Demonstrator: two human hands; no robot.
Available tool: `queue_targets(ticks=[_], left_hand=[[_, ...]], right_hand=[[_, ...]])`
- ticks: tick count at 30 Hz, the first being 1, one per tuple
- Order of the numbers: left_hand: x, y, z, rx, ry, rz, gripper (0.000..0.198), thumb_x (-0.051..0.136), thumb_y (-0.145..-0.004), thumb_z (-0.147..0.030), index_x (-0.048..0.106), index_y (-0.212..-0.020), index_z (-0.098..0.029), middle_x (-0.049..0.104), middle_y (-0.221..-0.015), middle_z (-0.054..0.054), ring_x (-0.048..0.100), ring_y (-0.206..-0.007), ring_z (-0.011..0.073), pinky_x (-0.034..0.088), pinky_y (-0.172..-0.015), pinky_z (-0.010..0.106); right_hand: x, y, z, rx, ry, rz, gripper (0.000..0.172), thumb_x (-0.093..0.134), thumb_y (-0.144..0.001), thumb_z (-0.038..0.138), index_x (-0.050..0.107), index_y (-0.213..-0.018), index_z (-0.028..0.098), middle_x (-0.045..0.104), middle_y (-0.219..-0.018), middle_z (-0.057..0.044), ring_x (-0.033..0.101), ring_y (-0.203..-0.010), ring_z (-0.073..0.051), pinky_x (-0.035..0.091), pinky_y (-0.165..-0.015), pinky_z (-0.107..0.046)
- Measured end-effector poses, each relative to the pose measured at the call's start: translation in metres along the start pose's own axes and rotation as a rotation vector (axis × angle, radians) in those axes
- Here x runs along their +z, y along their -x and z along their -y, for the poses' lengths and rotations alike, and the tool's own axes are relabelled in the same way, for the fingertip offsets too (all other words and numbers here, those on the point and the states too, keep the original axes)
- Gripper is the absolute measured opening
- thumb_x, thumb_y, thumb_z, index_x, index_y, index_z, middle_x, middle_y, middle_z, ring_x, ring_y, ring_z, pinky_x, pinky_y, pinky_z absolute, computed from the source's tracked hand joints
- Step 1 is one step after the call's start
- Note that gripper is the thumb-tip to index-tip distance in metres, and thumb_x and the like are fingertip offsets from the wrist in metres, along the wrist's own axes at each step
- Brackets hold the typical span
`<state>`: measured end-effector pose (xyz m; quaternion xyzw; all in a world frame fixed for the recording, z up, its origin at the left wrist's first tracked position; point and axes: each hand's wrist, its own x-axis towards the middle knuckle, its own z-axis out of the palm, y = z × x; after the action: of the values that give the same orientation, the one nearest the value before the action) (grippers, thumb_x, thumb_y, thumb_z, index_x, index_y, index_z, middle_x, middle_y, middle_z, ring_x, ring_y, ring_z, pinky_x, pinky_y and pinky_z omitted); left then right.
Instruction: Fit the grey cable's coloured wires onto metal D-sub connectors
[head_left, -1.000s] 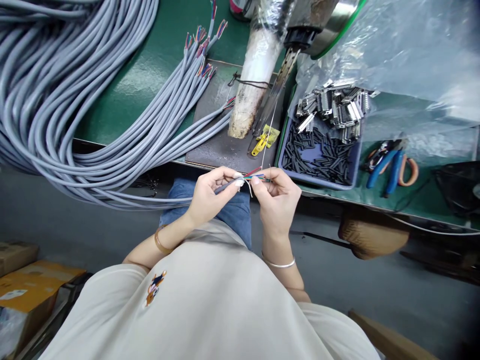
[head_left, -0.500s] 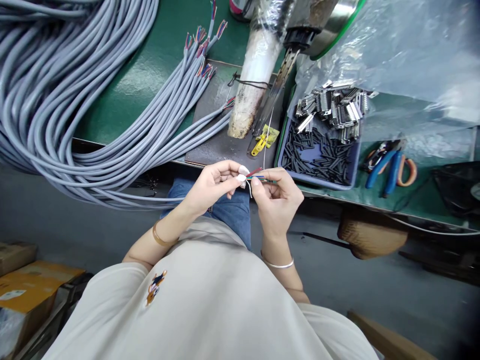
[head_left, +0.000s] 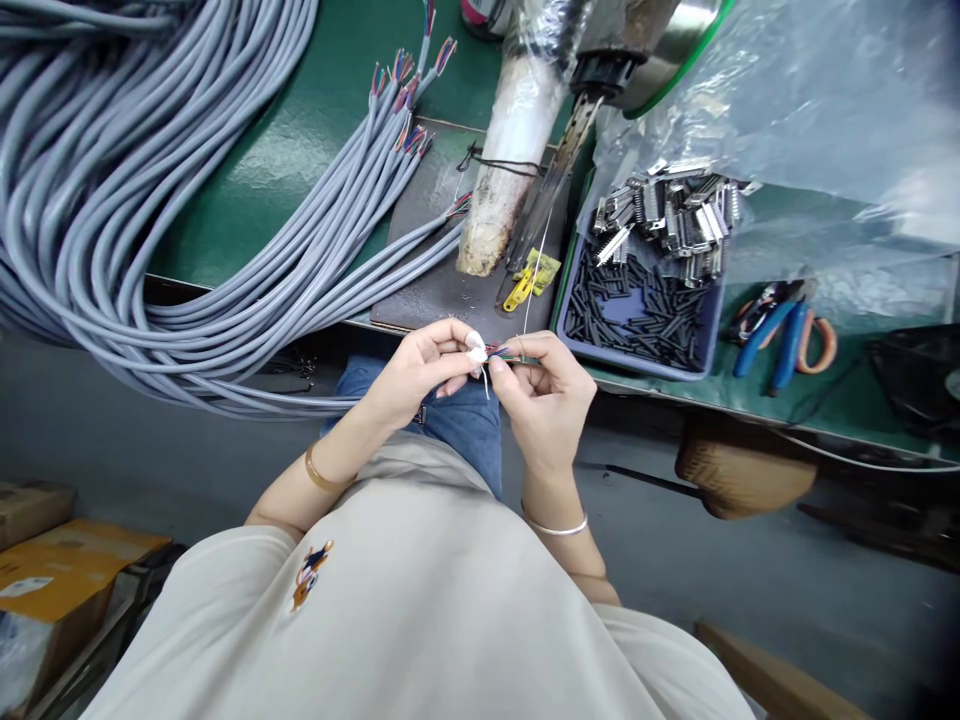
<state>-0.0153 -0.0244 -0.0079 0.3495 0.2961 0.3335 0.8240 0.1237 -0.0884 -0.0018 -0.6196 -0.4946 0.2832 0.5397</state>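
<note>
My left hand (head_left: 421, 372) pinches the cable's thin coloured wires (head_left: 498, 352) between thumb and fingertips, over my lap at the bench's front edge. Opposite it, my right hand (head_left: 549, 395) has thumb and forefinger closed on the same wires, with red, blue and green ones showing in the short gap. A white strand (head_left: 485, 382) hangs down from the left fingertips. Where the wires enter each hand is hidden by the fingers. Beyond the hands stands a soldering stand with a white wrapped tube (head_left: 510, 130), a thin solder wire and a yellow clip (head_left: 519, 290) beside it.
Thick bundles of grey cables (head_left: 82, 230) with stripped ends cover the left of the green bench. To the right, a blue bin (head_left: 637, 360) holds black sleeves and metal connectors (head_left: 675, 220). Blue-handled pliers (head_left: 784, 345) lie beyond it, near plastic sheeting (head_left: 840, 120).
Both hands have shifted slightly left, and the gap between them is a little narrower. The red wires that stuck up are now lower, gathered with the others. The white strand has moved left too.
</note>
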Motion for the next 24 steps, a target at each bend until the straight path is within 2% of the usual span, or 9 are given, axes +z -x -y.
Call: queue_targets(ticks=[5,11,19,24], left_hand=[[0.0021,-0.0002,-0.0018,-0.032,0.005,-0.023,0.031,0.085,-0.069,-0.030,0.060,-0.078,-0.014,0.054,-0.060,-0.007,0.041,-0.044,0.0007,0.028,-0.042,0.014],[0.0035,-0.0002,-0.0042,-0.057,0.009,-0.030,0.036,0.087,-0.064,-0.032,0.059,-0.077,-0.015,0.054,-0.059,-0.007,0.040,-0.043,0.0005,0.027,-0.042,0.015],[0.0016,-0.0002,-0.0058,-0.098,0.042,-0.016,0.035,0.087,-0.064,-0.030,0.059,-0.077,-0.014,0.056,-0.059,-0.006,0.041,-0.042,0.0003,0.027,-0.041,0.014],[0.0009,-0.0016,-0.0043,-0.132,0.062,0.006,0.034,0.086,-0.064,-0.028,0.059,-0.076,-0.014,0.057,-0.058,-0.006,0.042,-0.040,0.0005,0.026,-0.040,0.014]], right_hand=[[-0.0007,-0.0023,0.0039,0.038,-0.042,0.045,0.004,0.070,-0.085,0.023,0.069,-0.082,0.020,0.064,-0.085,0.002,0.027,-0.045,-0.001,0.017,-0.043,-0.025],[-0.0013,-0.0040,0.0001,0.147,-0.137,0.073,0.009,0.071,-0.083,0.028,0.069,-0.078,0.021,0.061,-0.077,0.002,0.038,-0.052,-0.005,0.023,-0.044,-0.023],[-0.0028,-0.0025,0.0016,0.054,-0.007,0.030,0.009,0.072,-0.084,0.027,0.073,-0.080,0.019,0.066,-0.080,0.001,0.030,-0.047,-0.003,0.018,-0.044,-0.025],[-0.0066,-0.0023,-0.0006,-0.012,0.021,0.043,0.006,0.073,-0.086,0.026,0.076,-0.086,0.021,0.068,-0.080,0.000,0.032,-0.048,-0.004,0.019,-0.044,-0.025]])
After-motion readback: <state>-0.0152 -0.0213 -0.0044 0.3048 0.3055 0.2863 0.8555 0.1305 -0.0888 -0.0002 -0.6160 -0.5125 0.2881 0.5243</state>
